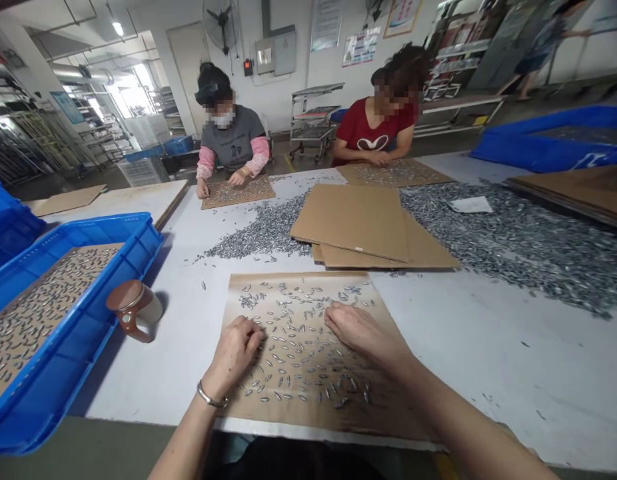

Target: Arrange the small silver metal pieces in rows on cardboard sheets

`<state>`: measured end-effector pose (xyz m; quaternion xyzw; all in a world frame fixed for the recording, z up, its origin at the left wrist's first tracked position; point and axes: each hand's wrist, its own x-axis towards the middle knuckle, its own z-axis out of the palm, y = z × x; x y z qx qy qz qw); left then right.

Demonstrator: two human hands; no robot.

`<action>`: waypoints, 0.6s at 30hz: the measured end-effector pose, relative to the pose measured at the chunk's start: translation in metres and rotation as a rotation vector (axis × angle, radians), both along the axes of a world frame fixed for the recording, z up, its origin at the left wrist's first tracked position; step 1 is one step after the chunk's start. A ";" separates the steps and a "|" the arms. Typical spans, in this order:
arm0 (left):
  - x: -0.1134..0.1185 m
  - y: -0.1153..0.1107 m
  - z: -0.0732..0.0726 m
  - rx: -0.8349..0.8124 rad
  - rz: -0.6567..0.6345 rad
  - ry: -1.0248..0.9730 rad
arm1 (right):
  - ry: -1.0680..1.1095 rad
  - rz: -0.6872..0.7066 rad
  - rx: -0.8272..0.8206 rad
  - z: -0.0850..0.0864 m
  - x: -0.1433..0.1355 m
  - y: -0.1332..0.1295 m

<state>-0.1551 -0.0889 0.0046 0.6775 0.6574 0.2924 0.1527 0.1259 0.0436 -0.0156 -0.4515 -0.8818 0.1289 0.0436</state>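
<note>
In front of me lies a brown cardboard sheet (268,415) with many small silver metal pieces (288,347), pointed at both ends, scattered over it. Some sit apart in loose rows; others cluster near the far corners and the near right. My left hand (237,350), with a bangle on its wrist, rests at the sheet's left side, fingers curled in and their tips hidden. Over the right half, my right hand (356,330) has its fingers pressed together low above the pieces. Whatever either hand pinches is too small or hidden to make out.
Left stands a brown lidded mug (148,308) beside a blue crate (153,230) holding a covered sheet. Stacked cardboard (353,217) lies ahead, among heaps of metal pieces (513,240). Two people (236,137) work across the table. Another blue crate (553,137) is far right.
</note>
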 end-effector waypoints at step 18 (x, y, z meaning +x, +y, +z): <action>0.041 0.072 -0.010 -0.136 -0.191 0.398 | 0.021 0.100 0.029 0.000 -0.051 -0.014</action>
